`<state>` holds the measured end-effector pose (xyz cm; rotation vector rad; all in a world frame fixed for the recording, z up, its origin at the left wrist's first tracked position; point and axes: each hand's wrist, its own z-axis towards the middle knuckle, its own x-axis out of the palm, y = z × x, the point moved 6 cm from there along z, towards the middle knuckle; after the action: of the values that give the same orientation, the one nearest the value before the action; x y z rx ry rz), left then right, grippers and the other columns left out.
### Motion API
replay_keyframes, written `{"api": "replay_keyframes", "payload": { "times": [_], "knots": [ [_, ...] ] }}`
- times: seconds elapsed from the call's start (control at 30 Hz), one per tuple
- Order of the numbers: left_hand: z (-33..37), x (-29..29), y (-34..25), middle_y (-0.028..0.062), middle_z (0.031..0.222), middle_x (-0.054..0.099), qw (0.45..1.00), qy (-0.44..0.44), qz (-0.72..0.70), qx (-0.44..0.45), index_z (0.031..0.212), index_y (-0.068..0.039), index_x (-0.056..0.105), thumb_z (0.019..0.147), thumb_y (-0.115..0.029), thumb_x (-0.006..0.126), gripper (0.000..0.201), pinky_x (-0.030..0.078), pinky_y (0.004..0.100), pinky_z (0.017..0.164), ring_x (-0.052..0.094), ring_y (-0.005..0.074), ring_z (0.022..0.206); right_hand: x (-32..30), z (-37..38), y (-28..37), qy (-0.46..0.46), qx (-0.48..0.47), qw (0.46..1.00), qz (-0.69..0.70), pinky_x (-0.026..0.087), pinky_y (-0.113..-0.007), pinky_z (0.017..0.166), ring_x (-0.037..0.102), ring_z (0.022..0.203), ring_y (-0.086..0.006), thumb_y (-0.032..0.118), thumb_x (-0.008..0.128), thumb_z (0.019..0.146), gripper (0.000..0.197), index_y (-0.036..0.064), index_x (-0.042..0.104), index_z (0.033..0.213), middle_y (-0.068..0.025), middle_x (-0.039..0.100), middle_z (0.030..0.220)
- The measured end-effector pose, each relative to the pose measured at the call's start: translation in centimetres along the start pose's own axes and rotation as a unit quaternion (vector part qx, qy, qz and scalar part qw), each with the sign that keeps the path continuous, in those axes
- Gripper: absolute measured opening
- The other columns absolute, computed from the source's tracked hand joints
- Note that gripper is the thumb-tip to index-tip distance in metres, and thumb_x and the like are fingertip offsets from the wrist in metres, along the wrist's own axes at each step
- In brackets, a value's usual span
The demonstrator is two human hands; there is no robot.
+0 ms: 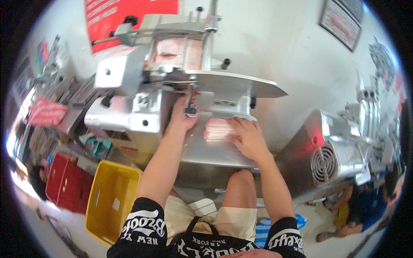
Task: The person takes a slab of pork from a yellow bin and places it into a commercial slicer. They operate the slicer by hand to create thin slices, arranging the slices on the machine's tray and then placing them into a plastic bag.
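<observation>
A metal meat slicer (148, 112) stands in front of me, with a block of pale pink meat (170, 51) in its upper carriage. On its steel tray (195, 150) lies a neat stack of thin meat slices (217, 130). My right hand (248, 134) rests at the stack's right end, fingers stretched over its far corner and thumb along the near one. My left hand (186, 114) reaches up to the slicer left of the stack, beneath the blade area. A metal arm with a black end (190, 109) partly covers its fingers, so their grip is hidden.
A yellow crate (112, 189) and a red crate (71, 182) stand at the left. Another metal machine with a round vent (323, 165) is close on the right. A broad metal plate (258, 87) juts rightward from the slicer. A person in dark blue (368, 210) is low at far right.
</observation>
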<state>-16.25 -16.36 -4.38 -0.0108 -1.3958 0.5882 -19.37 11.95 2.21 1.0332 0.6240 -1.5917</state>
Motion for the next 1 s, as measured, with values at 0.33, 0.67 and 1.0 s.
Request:
{"api": "replay_keyframes", "payload": {
  "times": [0.33,0.67,1.0],
  "knots": [
    [-4.9,15.3,12.5,0.0085,0.101,0.072,0.771,0.168,0.599,0.135,0.112,-0.005,0.071,0.083,-0.033,0.077,0.04,0.052,0.0365,0.088,0.067,0.0206,0.095,-5.8,-2.9,-4.4,-0.184,0.079,0.908,0.368,0.039,-0.04,0.107,0.056,0.121,-0.0266,0.025,0.058,0.101,0.05,-0.0007,0.051,0.143,-0.0154,0.06,0.134],
    [-0.4,5.0,6.0,0.0112,0.093,0.072,0.652,-0.037,0.743,0.147,0.094,-0.003,0.069,0.075,-0.02,0.076,0.026,0.055,0.0384,0.078,0.069,0.0248,0.084,-1.8,-2.1,-5.0,-0.119,0.075,0.99,-0.019,0.037,-0.05,0.108,0.054,0.121,-0.039,0.017,0.063,0.09,0.045,0.0011,0.06,0.132,-0.0207,0.061,0.128],
    [3.7,4.0,1.6,0.0054,0.073,0.048,0.989,-0.133,0.059,0.005,0.096,-0.002,0.058,0.094,-0.008,0.054,0.008,0.05,0.0352,0.058,0.057,0.0207,0.073,0.4,0.2,-0.6,-0.013,0.038,0.999,-0.027,0.034,-0.053,0.109,0.053,0.127,-0.0348,0.035,0.062,0.092,0.055,0.0115,0.053,0.141,-0.0161,0.058,0.137]
  ]
}}
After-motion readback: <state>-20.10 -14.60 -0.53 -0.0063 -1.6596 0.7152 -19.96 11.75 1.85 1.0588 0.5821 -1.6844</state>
